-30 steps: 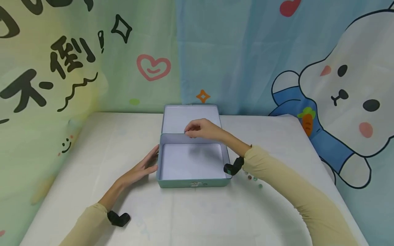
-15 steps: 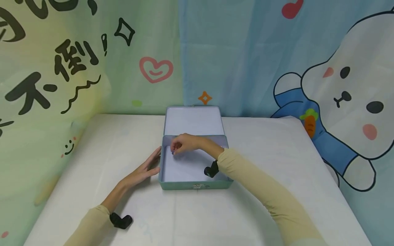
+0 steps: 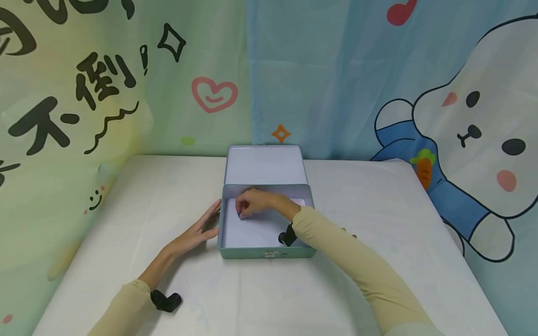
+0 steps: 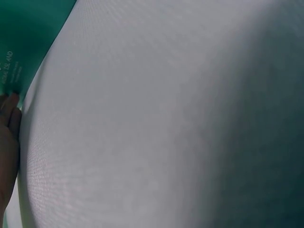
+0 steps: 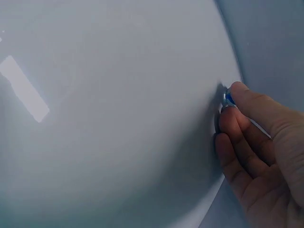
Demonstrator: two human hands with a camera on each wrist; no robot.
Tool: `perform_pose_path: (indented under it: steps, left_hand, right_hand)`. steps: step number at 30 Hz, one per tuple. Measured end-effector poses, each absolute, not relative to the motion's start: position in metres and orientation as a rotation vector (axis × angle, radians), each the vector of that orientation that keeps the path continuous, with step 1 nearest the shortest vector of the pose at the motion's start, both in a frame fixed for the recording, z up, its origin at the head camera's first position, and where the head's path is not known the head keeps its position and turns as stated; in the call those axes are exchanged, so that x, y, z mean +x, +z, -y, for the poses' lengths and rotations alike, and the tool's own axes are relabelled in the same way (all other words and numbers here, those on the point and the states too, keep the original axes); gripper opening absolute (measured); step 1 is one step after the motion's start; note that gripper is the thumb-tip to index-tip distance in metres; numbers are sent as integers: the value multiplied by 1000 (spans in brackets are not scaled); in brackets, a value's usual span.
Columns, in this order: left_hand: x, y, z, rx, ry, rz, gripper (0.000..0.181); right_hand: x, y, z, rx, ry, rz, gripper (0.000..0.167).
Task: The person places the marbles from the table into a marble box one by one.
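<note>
1. Right hand fingers are pinching a blue piece.
2. The box is surrounding them: left wall near, floor stretching rightward.
3. Left hand, thumb spread, is touching that wall's outside.

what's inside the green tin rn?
Inside the green tin: the right hand, pinching a small clear-and-blue marble, and pale floor. In the head view, the hand, right sleeve and black wrist camera cover part of that floor; anything under them can't be seen.
</note>
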State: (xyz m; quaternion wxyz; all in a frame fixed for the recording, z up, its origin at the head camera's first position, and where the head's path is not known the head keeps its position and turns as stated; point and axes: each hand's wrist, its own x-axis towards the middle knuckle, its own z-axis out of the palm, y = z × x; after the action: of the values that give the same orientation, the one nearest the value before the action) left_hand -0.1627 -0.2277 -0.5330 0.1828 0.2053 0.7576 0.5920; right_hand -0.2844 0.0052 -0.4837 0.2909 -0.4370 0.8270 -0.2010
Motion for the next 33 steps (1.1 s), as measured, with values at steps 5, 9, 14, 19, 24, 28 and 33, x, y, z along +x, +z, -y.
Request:
perform_pose_path:
  steps: [5, 9, 14, 19, 24, 28, 33]
  left_hand:
    - [-164, -532, 226, 582, 1658, -2144, 74]
    - [-165, -531, 226, 581, 1653, -2148, 74]
    - [-165, -532, 225, 581, 1650, -2131, 74]
    - [-165, -531, 225, 586, 1639, -2120, 74]
    - [-165, -529, 226, 568, 1648, -2133, 74]
    - [-165, -529, 226, 567, 1645, -2142, 74]
    - [-162, -531, 226, 550, 1644, -2148, 74]
  right_hand:
    - [-284, -486, -6, -1175, -538, -2209, 12]
    - [-284, -486, -7, -1181, -548, -2217, 12]
    - [-284, -483, -10, -1153, -542, -2243, 18]
    - [-281, -468, -15, -1108, -530, -2269, 32]
    - [-273, -438, -30, -1182, -625, -2266, 32]
    - [-255, -416, -56, -1228, -849, -2287, 26]
    - [-224, -402, -103, -1180, -1120, -2391, 23]
